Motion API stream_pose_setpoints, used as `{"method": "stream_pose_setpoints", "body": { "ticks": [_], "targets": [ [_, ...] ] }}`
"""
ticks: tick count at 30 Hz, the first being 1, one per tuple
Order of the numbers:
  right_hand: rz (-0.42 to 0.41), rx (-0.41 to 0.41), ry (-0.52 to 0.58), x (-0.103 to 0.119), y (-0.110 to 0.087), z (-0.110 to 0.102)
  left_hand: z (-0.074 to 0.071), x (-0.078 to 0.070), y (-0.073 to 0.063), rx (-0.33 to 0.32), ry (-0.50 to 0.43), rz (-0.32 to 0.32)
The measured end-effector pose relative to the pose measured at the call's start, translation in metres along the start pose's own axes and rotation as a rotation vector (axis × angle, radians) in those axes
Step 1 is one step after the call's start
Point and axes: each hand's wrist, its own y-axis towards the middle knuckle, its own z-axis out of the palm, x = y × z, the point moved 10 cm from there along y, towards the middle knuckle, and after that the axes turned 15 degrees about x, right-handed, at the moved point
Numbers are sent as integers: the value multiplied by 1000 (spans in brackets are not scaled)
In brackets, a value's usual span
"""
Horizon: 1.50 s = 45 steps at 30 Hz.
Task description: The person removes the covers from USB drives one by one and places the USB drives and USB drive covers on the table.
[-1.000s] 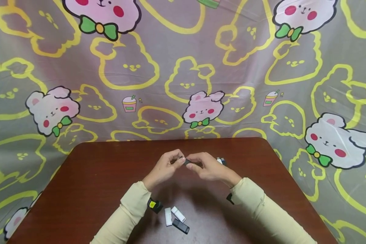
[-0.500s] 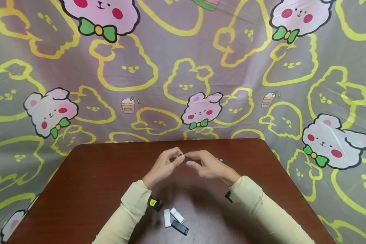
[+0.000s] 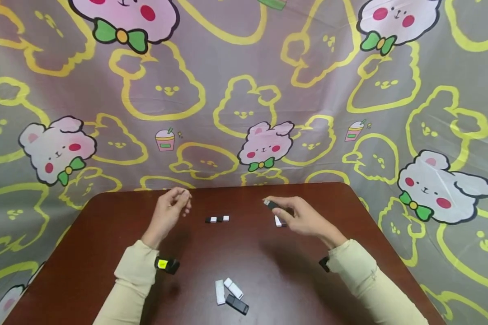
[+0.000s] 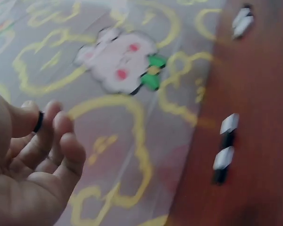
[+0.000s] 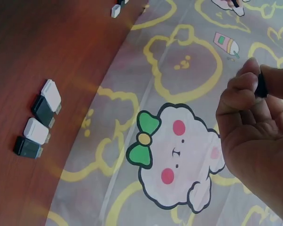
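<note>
My left hand [image 3: 171, 212], raised at the left over the table, pinches a small black cap [image 4: 38, 121] between thumb and fingertips; most of the cap is covered. In my right hand [image 3: 302, 216], on the right, thumb and fingers grip a black USB stick [image 3: 270, 204] whose metal plug points left, bare. Between the hands, a short row of black and white caps [image 3: 217, 219] lies on the table. Beneath the right hand and partly hidden by it sit uncapped USB sticks [image 3: 279, 221]; the right wrist view shows several, black and white [image 5: 37, 131], side by side.
Nearer the body on the brown table [image 3: 211, 253] lie two white USB sticks [image 3: 220, 292] and a black USB stick [image 3: 236, 304], close together. A patterned cloth [image 3: 203, 113] hangs behind the table's far edge.
The hands were together on the black stick; now they are apart, the left gone left with the cap, the right gone right with the stick. The row of caps has come into view.
</note>
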Motion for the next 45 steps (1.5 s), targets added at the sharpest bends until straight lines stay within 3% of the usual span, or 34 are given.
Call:
{"method": "stream_pose_setpoints", "body": {
  "ticks": [3,5,10,14,17,21,26,33,45],
  "targets": [
    [5,-45,4,-4,1,-9,18,4,0,128,70,-38],
    [14,-56,11,-8,4,-11,31,6,-1,166,80,-51],
    [49,-108,28,-17,11,-18,44,-2,-4,152,212,-50],
    [58,-160,20,-24,15,-24,52,-11,-6,153,364,-3],
    [86,-204,0,-33,17,-29,55,-17,-8,127,421,50],
    [170,-276,-29,-46,17,-33,58,-21,-9,83,434,82],
    [293,-317,-17,-64,19,-32,64,-18,-8,95,391,62],
    [419,-215,58,-91,23,-14,79,-15,-6,185,295,63],
    [504,-176,82,-116,35,18,97,-7,-11,289,322,48]
  ]
}}
